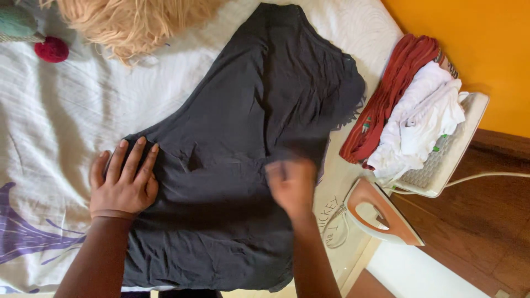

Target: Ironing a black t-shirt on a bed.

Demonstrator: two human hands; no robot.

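Palms are working flat on a dark grey garment (259,127) spread across the white sheet (61,121): the left hand (122,182) is pressing open-fingered at its left edge, gripping nothing, while the blurred right hand (291,185) is sweeping near the middle, its grip unclear. Smoothing seems underway; the iron (381,212) is sitting to the right, beside folded red and white clothes (411,110).

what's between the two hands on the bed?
Head view: only wrinkled dark garment fabric spans from the flat left hand to the blurred right hand; nothing else lies on it.
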